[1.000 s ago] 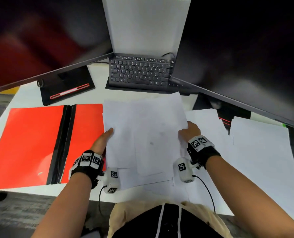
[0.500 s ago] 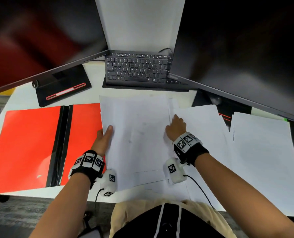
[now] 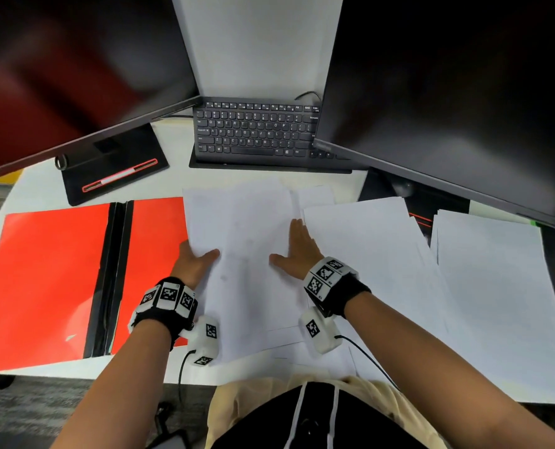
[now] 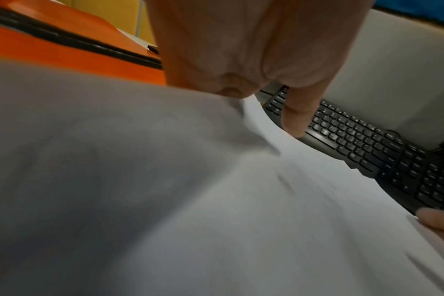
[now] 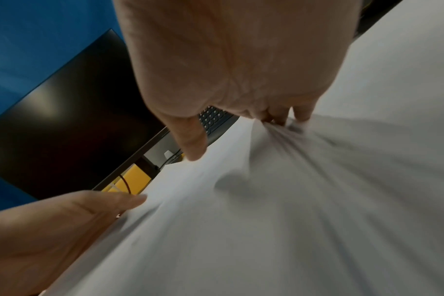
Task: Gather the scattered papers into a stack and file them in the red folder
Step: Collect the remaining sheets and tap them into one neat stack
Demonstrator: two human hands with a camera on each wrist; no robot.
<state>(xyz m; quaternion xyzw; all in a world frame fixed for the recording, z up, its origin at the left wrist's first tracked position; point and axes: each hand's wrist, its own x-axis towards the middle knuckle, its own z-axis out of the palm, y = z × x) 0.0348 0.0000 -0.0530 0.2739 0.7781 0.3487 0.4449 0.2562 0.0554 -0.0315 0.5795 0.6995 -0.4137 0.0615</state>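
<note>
The desk carries the whole spread. The red folder lies open just outside the left hand's grip, its right leaf partly under the gathered papers. Well outside the right hand's grip, two further sets of loose sheets lie toward the desk's right side, not yet collected. Beyond both grips sits a keyboard.

Between the two hands is the gathered stack, its sheets uneven at the near edge. The left hand has its thumb on top of the stack's left edge and its fingers tucked beneath, so its grip pinches that edge. The right hand lies flat on the stack's right part, fingers straight and pressing down, holding nothing.

In my judgement the step in hand is gathering: squaring the central pile, with filing not yet begun. The next move likely calls for the right hand to reach outward for the neighbouring sheets and draw them in over the stack, while the left keeps the edge pinned so the pile does not fan apart.
</note>
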